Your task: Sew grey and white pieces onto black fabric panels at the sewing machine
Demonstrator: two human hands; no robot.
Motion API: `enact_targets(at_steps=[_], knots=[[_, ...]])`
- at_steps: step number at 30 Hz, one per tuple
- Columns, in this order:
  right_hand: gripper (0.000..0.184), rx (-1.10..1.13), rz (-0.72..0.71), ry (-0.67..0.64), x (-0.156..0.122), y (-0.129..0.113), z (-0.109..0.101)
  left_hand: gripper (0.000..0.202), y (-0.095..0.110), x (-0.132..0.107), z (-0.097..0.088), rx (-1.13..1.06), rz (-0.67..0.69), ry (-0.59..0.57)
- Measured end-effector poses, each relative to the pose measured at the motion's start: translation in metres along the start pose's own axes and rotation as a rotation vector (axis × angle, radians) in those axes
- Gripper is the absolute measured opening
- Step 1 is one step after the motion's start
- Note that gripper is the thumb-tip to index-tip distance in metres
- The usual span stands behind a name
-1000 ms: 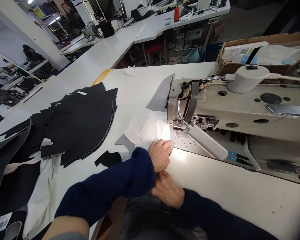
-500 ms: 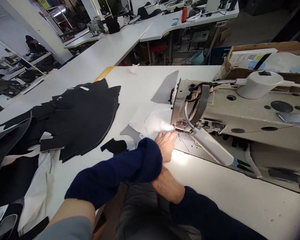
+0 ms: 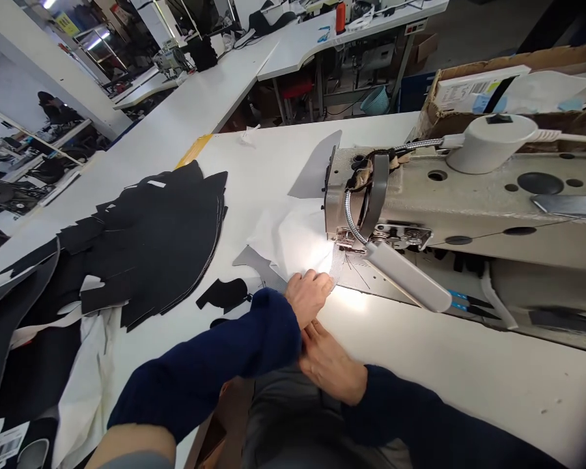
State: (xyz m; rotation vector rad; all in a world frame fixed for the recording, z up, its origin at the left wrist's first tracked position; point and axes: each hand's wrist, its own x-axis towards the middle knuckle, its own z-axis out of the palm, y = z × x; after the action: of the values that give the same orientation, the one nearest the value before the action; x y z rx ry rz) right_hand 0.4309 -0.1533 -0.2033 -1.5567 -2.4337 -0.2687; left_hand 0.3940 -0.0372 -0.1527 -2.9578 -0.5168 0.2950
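Observation:
My left hand (image 3: 310, 296) is closed, with curled fingers on the near edge of a thin white fabric piece (image 3: 300, 238), which lies over grey mesh material (image 3: 258, 264). The fabric reaches to the needle end of the sewing machine (image 3: 385, 189). Just below my left wrist, my right hand (image 3: 333, 366) is at the table's near edge, its fingers drawn together and partly hidden. What it holds, if anything, cannot be made out. Loose dark threads (image 3: 356, 266) trail near the presser foot, where a lamp (image 3: 410, 277) lights the work.
Stacked black cut pieces (image 3: 166, 241) cover the table's left side, and a small black piece (image 3: 224, 293) is nearer. A grey piece (image 3: 317, 166) sits behind the fabric. Blue-handled tweezers (image 3: 461, 301) rest by the machine; a cardboard box (image 3: 432, 107) stands behind it.
My left hand has drawn back from the needle area toward me, and the white fabric has shifted with it. My right hand stays below the left wrist. The view has tilted slightly.

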Motion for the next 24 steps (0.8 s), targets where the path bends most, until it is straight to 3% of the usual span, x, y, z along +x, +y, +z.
enact_targets(at_steps=[10,14,18,24], knots=[[0.038,0.019,0.109,0.107,-0.002,0.02,0.009,0.032,-0.007,0.028,-0.003,0.009,-0.025,0.004],[0.047,0.003,0.118,0.081,-0.004,0.02,0.006,0.028,-0.007,0.013,-0.008,0.036,0.039,0.093],[0.042,-0.052,0.119,0.046,-0.005,0.013,0.006,0.02,-0.006,-0.004,-0.012,0.009,0.081,0.022],[0.04,-0.097,0.096,0.032,-0.006,0.016,0.009,0.029,-0.005,0.011,-0.007,-0.018,0.099,-0.029]])
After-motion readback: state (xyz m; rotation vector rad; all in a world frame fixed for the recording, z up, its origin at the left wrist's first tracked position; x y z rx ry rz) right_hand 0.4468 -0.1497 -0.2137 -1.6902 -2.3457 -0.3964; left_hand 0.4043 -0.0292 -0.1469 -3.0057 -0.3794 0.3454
